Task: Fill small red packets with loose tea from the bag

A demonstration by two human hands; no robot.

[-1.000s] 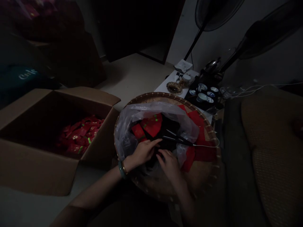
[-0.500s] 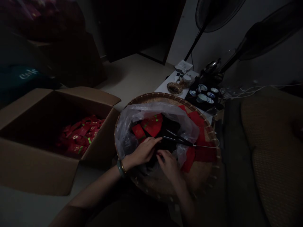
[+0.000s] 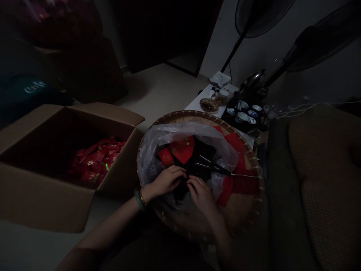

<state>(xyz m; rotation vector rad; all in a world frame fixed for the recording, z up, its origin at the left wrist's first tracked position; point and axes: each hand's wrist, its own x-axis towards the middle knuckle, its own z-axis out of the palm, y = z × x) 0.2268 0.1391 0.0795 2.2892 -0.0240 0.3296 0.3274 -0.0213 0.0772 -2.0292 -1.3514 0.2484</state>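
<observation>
Both hands meet over dark material (image 3: pixel 182 192) inside a clear plastic bag (image 3: pixel 149 146), which lies open in a round woven tray (image 3: pixel 194 114). My left hand (image 3: pixel 169 178), with a green bangle and a gold-coloured one, has bent fingers gathered near their tips. Close on its right, my right hand (image 3: pixel 200 190) has thumb and fingers pinched together. Whatever lies between the fingertips is too dark to make out. Just beyond them rests a slim black two-pronged tool (image 3: pixel 216 167) with a white cord. Red packets (image 3: pixel 183 148) with green marks lie at the bag's far side.
Left of the tray stands an open cardboard box (image 3: pixel 118 162) holding many red packets (image 3: pixel 96 160). Red pieces (image 3: pixel 237 145) lie along the tray's right side. Behind are a low white table (image 3: pixel 197 99), a black tea tray with cups (image 3: pixel 242 117), and fans (image 3: pixel 259 19). A woven seat (image 3: pixel 327 180) is at right.
My left hand has drawn back slightly from the black tool, its outstretched fingers now bent down beside my right hand. My right hand stays nearly in place.
</observation>
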